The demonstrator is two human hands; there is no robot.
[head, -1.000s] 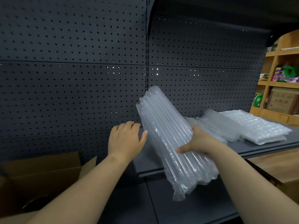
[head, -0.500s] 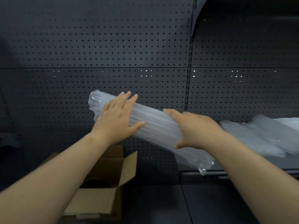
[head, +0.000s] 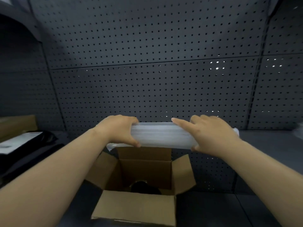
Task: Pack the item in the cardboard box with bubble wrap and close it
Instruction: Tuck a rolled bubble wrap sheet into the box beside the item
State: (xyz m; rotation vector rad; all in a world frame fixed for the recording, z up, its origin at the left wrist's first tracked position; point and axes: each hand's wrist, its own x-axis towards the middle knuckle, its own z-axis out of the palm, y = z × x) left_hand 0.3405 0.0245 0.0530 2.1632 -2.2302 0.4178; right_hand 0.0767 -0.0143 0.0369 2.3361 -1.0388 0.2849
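Since earlier frame, air-column bubble wrap [head: 161, 135] swung level, now above open cardboard box [head: 136, 208]. Left hand [head: 118, 130] and right hand [head: 211, 133] grip wrap ends. Dark item [head: 144, 188] already inside. Remaining: insert wrap, close flaps.

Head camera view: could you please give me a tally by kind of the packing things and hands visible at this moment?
Hands: 2, left hand and right hand, both gripping the wrap
Rolled bubble wrap: 1
Open cardboard boxes: 1
Dark items inside the box: 1
Black bags with a white label: 1
Total: 6
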